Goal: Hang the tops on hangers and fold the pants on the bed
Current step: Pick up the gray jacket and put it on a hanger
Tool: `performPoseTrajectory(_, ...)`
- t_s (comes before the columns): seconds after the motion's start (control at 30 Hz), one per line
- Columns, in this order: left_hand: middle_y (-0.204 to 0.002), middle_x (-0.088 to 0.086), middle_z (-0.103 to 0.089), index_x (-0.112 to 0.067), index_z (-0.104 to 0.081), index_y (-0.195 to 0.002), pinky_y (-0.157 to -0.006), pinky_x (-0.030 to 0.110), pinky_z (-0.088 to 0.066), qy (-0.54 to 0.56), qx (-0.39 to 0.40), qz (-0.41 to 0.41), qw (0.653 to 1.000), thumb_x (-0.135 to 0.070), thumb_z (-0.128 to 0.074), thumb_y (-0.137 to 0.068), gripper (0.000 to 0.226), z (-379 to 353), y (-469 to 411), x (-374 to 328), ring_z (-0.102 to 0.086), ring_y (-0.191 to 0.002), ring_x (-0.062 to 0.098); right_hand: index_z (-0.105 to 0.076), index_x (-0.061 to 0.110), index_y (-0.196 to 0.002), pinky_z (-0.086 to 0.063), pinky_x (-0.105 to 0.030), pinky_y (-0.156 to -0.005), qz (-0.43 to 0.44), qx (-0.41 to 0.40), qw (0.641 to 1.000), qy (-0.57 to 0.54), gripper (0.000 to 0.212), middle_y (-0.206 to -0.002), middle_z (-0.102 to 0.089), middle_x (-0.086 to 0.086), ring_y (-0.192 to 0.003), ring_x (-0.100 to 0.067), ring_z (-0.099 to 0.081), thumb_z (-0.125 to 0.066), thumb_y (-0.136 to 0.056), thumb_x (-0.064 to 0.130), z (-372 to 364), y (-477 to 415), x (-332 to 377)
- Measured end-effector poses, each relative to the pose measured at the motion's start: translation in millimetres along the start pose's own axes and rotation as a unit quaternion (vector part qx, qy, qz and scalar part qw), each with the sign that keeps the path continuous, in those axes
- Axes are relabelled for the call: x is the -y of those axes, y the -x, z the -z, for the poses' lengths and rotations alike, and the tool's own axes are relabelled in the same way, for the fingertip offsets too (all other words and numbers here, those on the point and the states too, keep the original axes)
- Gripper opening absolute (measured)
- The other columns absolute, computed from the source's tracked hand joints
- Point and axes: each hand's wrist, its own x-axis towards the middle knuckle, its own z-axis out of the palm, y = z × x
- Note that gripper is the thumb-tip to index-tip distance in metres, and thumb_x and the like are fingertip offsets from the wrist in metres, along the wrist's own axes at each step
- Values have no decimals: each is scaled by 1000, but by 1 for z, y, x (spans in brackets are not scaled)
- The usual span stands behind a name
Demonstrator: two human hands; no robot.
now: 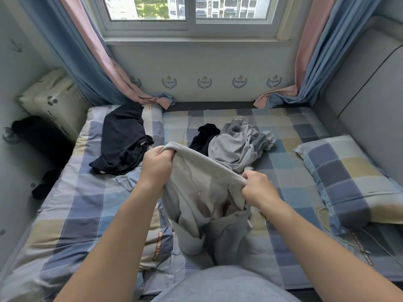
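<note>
L hand (157,164): fingers curled, gripping ribbed waistband of grey pants (205,205).
R hand (258,188): pinching same band, opposite end.
Pants: held above bed (290,177), band stretched far-left to near-right; legs hang toward viewer.

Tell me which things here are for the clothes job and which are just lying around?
For the job: grey garment, gripped by left hand and right hand; dark top; grey clothes heap; small black garment.
Just lying about: pillow; curtains; cream suitcase.
</note>
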Motion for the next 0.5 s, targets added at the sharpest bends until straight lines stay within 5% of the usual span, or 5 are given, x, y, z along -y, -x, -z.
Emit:
performPoseTrajectory(0.17,-75,6,-48,12,-57,-86,-63,34,-38,43,-39,4,998,-19,-54,-93,32,1,-6,4,-44,-67,18,-54,25,-85,-36,-32,-65,-31,-37,999,-16,22,-88,-59,-3,-84,-32,-54,-49,-79,5,-3,-2,-27)
performPoseTrajectory(0.3,-58,-2,-42,-7,-57,-78,-51,25,-34,38,-30,-6,999,-19,-53,-95,21,-9,-5,7,-40,-49,9,-56,18,-78,-40,-36,-66,-12,-24,995,-93,16,-86,-64,-13,-86,-35,-57,-55,-87,5,-7,-9,-39)
performPoseTrajectory(0.5,-78,4,-54,0,-68,-96,-63,29,-36,-17,-41,-10,999,-15,-50,-98,24,3,-19,12,-47,-74,16,-59,20,-63,-47,-21,-44,73,24,947,-312,38,-50,-46,16,-49,-4,-49,-56,-99,11,12,-1,-22)
